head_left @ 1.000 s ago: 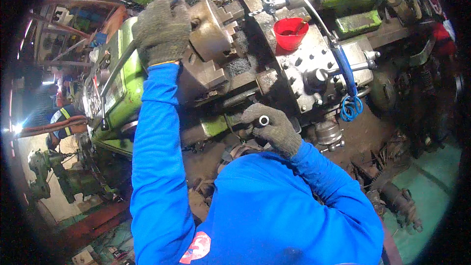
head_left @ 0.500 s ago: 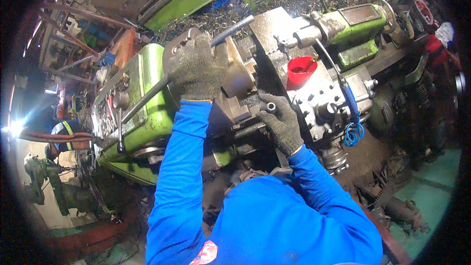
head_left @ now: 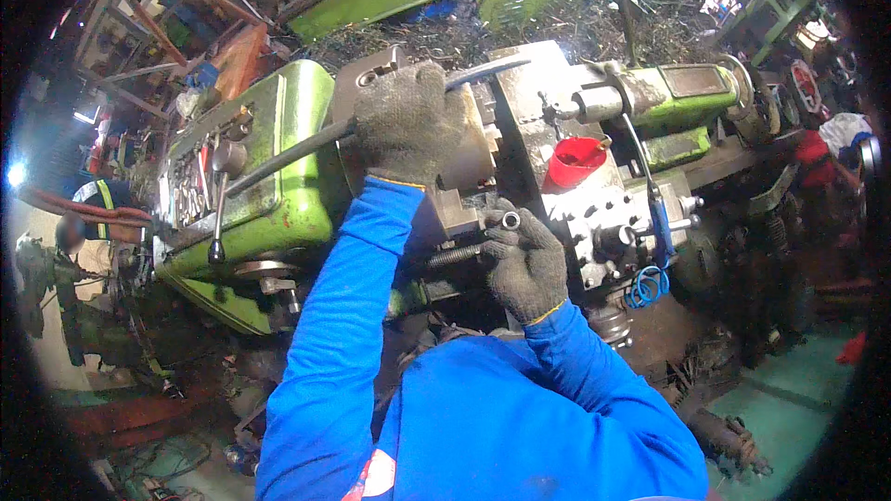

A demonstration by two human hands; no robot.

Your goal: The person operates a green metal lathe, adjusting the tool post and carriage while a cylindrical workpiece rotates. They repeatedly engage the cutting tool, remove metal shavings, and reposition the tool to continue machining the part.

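My left hand (head_left: 406,125), in a dark knitted glove, is closed around a long metal bar (head_left: 292,155). The bar slants across in front of the lathe chuck (head_left: 369,74), its far end passing over the chuck jaws. Lower and to the right, my right hand (head_left: 531,264), gloved too, has its fingers curled around a small round metal piece with a hole (head_left: 510,221). The rest of that piece is hidden by the glove. A threaded screw (head_left: 455,256) lies just left of my right hand.
A red cup (head_left: 575,165) stands on the lathe carriage, by the bolted tool post (head_left: 608,234). The green tailstock (head_left: 677,97) is at the right, the green headstock (head_left: 302,190) at the left. Metal shavings (head_left: 548,17) heap behind. Another person's sleeve (head_left: 93,199) shows far left.
The whole view has turned slightly. The bar now slants less steeply, and my left hand keeps its grip. My right hand still holds the small round piece near the chuck.
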